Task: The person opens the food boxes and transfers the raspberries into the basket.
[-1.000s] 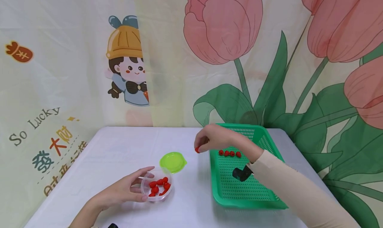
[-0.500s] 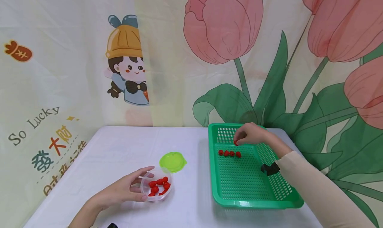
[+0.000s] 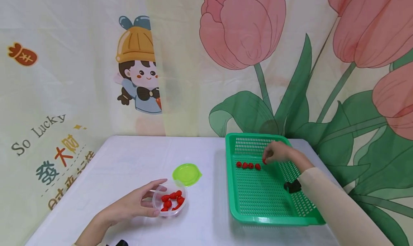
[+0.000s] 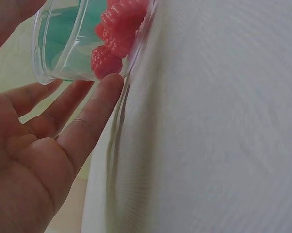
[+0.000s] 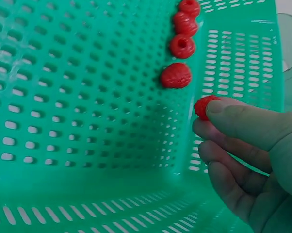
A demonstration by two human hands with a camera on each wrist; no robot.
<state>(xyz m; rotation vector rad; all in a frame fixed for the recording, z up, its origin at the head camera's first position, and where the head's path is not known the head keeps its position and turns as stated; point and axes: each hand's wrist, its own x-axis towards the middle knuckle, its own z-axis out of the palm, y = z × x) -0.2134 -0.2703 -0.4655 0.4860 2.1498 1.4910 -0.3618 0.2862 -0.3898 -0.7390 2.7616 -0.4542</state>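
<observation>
In the head view my left hand [image 3: 133, 205] holds a small clear plastic container [image 3: 169, 214] by its left side, thumb in front and fingers behind. Several red raspberries [image 3: 167, 204] lie inside it; the left wrist view shows them through the wall. My right hand [image 3: 280, 152] is over the back right part of a green plastic basket [image 3: 230, 195]. Between its thumb and index finger it pinches one raspberry [image 5: 204, 108]. On the basket floor, several raspberries [image 5: 176, 75] form a row, and the pinched one is just past the row's right end.
A lime-green lid [image 3: 187, 174] lies flat on the white-covered table [image 3: 138, 156], behind the container. The basket has raised slotted walls. Behind the table hangs a printed cloth [image 3: 180, 59] with tulips and a cartoon figure.
My right hand has carried a raspberry from left of the basket rightward over it, then lowered it near the row's right end. My left hand and the container have stayed put.
</observation>
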